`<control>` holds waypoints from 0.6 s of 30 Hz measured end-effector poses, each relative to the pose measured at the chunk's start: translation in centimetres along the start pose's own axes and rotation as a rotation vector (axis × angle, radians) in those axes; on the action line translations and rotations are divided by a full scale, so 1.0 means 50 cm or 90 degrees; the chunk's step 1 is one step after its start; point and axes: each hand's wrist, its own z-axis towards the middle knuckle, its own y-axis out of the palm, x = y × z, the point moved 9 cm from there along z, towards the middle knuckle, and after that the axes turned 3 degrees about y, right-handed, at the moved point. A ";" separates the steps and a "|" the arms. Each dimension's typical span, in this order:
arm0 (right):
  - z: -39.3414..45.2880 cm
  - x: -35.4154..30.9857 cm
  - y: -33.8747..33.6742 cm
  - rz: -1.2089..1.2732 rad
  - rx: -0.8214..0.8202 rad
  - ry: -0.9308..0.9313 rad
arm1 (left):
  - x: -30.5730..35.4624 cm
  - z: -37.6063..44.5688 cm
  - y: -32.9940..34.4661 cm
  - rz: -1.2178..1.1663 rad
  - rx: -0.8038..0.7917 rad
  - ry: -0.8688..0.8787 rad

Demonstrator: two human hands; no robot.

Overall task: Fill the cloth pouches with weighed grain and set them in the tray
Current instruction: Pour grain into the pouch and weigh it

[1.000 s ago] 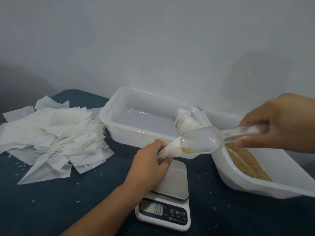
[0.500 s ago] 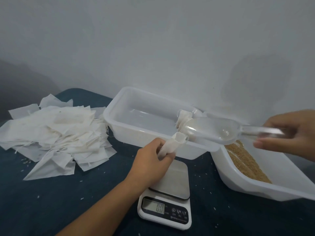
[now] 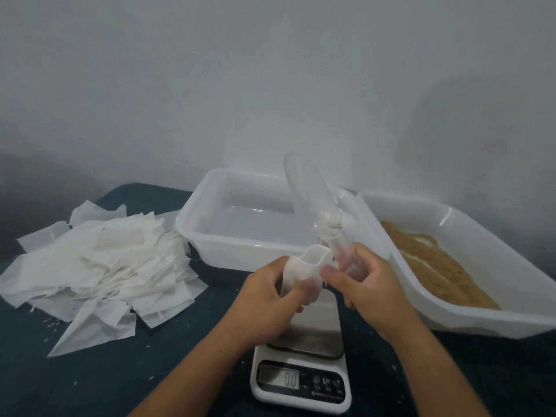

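While the left hand (image 3: 267, 299) grips a white cloth pouch (image 3: 304, 272) upright with its mouth propped open, the right hand (image 3: 365, 285) holds a clear plastic scoop (image 3: 310, 206) by its handle, bowl tipped up over the tray, and its thumb touches the pouch rim. Held so, the pouch probably keeps its grain from spilling, above the digital kitchen scale (image 3: 301, 377). Behind the hands sits the empty-looking white tray (image 3: 192, 227), with one filled pouch (image 3: 346, 219) at its right end, partly hidden by the scoop. To the right, a tilted tub (image 3: 469, 317) holds brown grain (image 3: 433, 263). Unfilled pouches (image 3: 99, 266) lie heaped on the left, within reach. On the scale, the display seems to read zero; its button labels are too blurred to read.
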 end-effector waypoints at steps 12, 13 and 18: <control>-0.030 0.041 0.026 0.090 0.000 -0.014 | 0.022 0.008 -0.044 0.211 -0.073 0.075; -0.032 0.046 0.025 0.077 0.000 -0.002 | 0.018 0.008 -0.044 0.220 -0.072 0.072; -0.024 0.085 0.016 -0.038 0.024 0.051 | -0.004 0.009 -0.038 0.296 -0.048 0.054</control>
